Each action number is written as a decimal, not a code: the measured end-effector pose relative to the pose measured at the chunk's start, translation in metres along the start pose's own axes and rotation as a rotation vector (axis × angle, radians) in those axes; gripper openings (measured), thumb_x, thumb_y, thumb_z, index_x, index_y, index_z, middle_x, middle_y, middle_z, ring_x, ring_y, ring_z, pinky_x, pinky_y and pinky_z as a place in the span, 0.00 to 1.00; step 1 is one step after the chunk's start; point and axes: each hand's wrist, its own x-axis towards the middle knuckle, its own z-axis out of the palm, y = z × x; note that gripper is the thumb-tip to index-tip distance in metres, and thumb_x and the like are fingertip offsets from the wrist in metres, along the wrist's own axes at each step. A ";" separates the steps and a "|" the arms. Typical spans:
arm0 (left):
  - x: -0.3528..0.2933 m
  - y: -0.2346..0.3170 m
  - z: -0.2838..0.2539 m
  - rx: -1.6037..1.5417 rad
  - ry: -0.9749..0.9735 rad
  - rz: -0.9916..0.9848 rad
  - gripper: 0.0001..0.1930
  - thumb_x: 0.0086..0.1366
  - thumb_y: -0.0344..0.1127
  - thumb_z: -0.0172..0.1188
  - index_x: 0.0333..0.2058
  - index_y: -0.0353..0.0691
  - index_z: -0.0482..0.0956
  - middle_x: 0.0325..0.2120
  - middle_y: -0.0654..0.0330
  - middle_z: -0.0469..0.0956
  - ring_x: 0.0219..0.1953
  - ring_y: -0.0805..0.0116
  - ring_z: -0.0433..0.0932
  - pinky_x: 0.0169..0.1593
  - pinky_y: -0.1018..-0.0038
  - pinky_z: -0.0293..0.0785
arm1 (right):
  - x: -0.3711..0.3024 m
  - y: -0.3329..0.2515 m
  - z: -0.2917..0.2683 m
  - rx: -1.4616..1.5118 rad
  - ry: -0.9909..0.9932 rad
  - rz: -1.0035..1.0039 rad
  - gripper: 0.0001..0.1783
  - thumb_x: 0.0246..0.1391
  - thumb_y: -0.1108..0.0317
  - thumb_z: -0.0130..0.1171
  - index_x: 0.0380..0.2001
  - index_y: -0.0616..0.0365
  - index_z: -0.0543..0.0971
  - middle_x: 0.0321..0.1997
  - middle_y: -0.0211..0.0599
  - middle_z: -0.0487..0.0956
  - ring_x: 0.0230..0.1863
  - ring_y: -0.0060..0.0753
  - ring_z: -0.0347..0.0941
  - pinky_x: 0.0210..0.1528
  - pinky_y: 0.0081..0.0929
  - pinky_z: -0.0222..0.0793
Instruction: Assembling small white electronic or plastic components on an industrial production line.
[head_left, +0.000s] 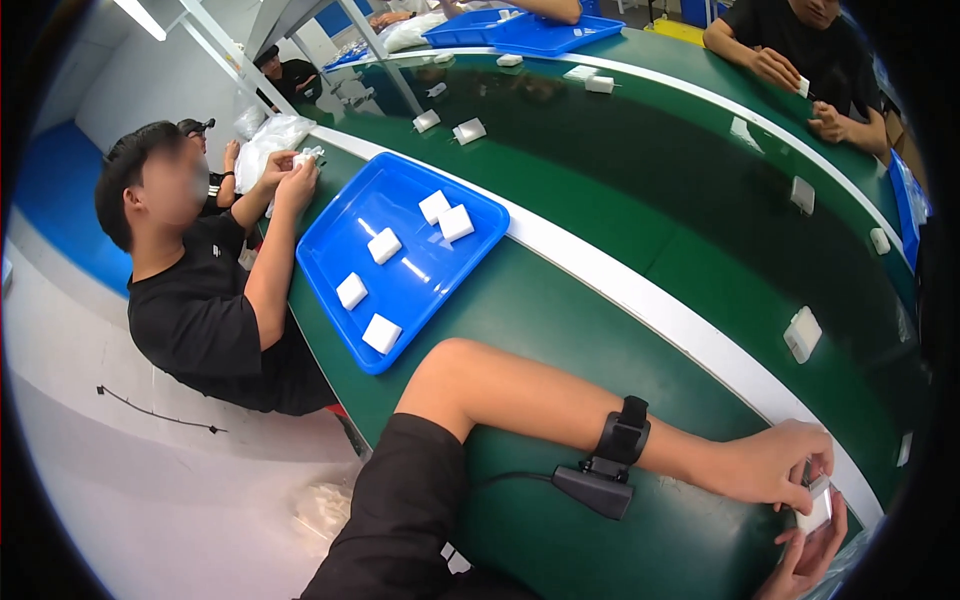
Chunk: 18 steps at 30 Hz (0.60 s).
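Beside the white rail (650, 309), I pinch the white block (817, 510) with my left hand (772, 466), while curled fingers of my right hand (812, 556) cradle it, presumably for steadiness.

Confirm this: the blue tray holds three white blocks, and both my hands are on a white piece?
Not three: the head view shows five white blocks in the blue tray. Your left hand and right hand are on a white piece.

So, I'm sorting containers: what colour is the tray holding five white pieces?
The tray is blue, shown best in the head view.
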 end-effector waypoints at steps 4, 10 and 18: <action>0.008 -0.008 0.002 0.002 -0.148 0.014 0.10 0.51 0.24 0.65 0.32 0.29 0.74 0.35 0.53 0.73 0.17 0.68 0.77 0.22 0.76 0.74 | 0.001 -0.006 -0.004 -0.133 -0.027 0.039 0.20 0.66 0.72 0.51 0.59 0.68 0.69 0.59 0.49 0.73 0.53 0.40 0.74 0.53 0.29 0.71; 0.007 -0.005 0.003 -0.123 -0.115 -0.055 0.07 0.52 0.21 0.63 0.29 0.26 0.75 0.34 0.51 0.74 0.20 0.65 0.81 0.20 0.77 0.76 | -0.002 -0.011 -0.004 -0.197 -0.005 0.123 0.16 0.67 0.69 0.52 0.53 0.67 0.74 0.46 0.45 0.79 0.44 0.33 0.77 0.49 0.27 0.72; 0.011 -0.015 0.003 -0.047 -0.071 0.090 0.08 0.51 0.22 0.66 0.23 0.25 0.75 0.33 0.50 0.75 0.19 0.65 0.80 0.19 0.77 0.76 | -0.002 -0.007 -0.003 -0.261 0.023 0.060 0.16 0.66 0.67 0.55 0.51 0.66 0.76 0.45 0.47 0.80 0.43 0.37 0.78 0.45 0.27 0.74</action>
